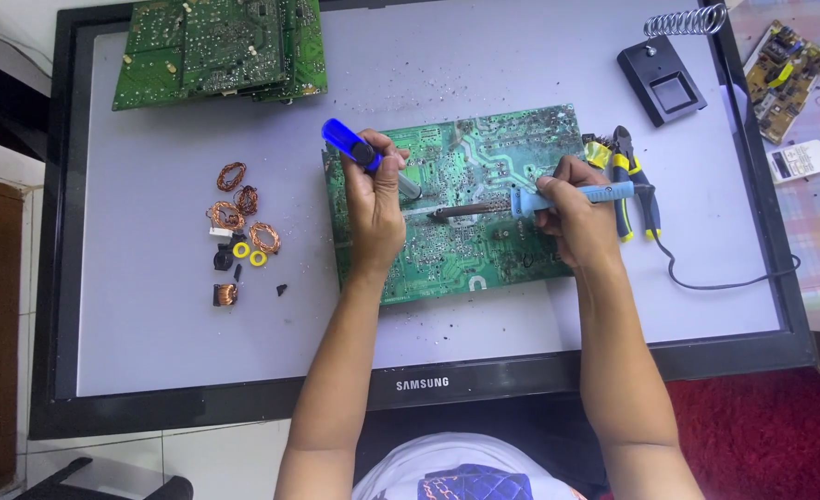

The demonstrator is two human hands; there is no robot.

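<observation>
Circuit board (470, 208), green and solder-side up, lies flat on a pale panel with a black frame (428, 65). Left hand (375, 208) is closed around a blue desoldering pump (359, 151), its tip down on the board. Right hand (572, 218) grips a blue-handled soldering iron (521, 204), tip touching the board's middle. Copper coils (238, 218) lie well to the left; pliers (632, 176) sit just beside the right hand.

Home repair spot: circuit boards (220, 46), solder stand (662, 88)
</observation>
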